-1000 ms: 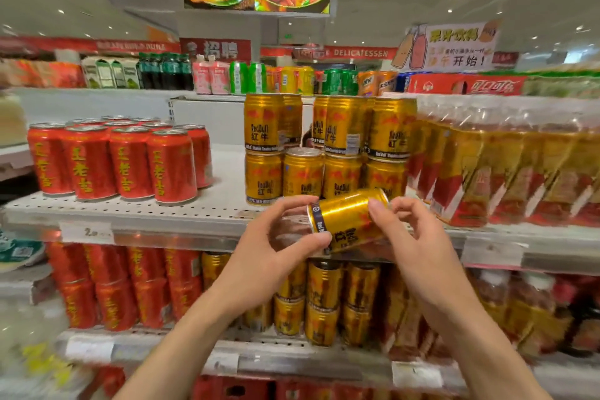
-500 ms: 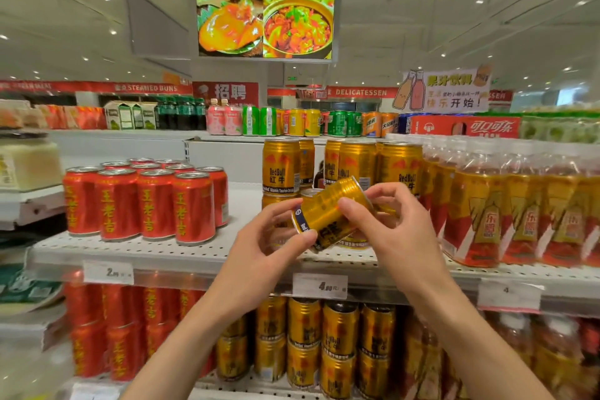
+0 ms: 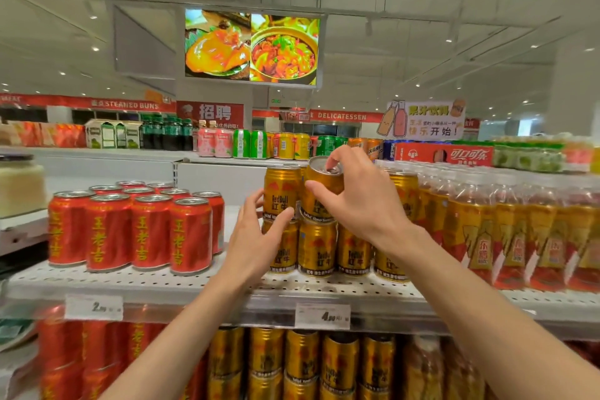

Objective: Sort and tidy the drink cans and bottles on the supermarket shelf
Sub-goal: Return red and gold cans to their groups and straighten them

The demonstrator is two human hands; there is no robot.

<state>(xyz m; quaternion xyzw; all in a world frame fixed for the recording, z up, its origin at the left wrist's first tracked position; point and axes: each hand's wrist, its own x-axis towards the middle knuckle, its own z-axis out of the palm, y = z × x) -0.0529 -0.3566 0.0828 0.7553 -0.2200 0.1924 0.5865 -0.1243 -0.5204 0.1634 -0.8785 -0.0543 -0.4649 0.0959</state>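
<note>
My right hand (image 3: 358, 196) grips a gold Red Bull can (image 3: 319, 183) from above, fingers over its top rim. The can stands nearly upright on the lower row of gold cans (image 3: 316, 248) in the stack. My left hand (image 3: 256, 237) has relaxed, spread fingers; its thumb and fingertips touch the neighbouring top-row gold can (image 3: 281, 193) at its left. Both stand on the white perforated shelf (image 3: 162, 282). Part of the stack is hidden behind my hands.
Several red herbal-tea cans (image 3: 136, 227) stand to the left on the same shelf. Wrapped bottles of orange drink (image 3: 506, 230) crowd the right. A bare strip of shelf lies between red and gold cans. More gold cans (image 3: 302, 364) fill the shelf below.
The gold can went from lying tilted between both hands to upright on the stack. My left hand let go of it and moved to the neighbouring can. The view tilted upward.
</note>
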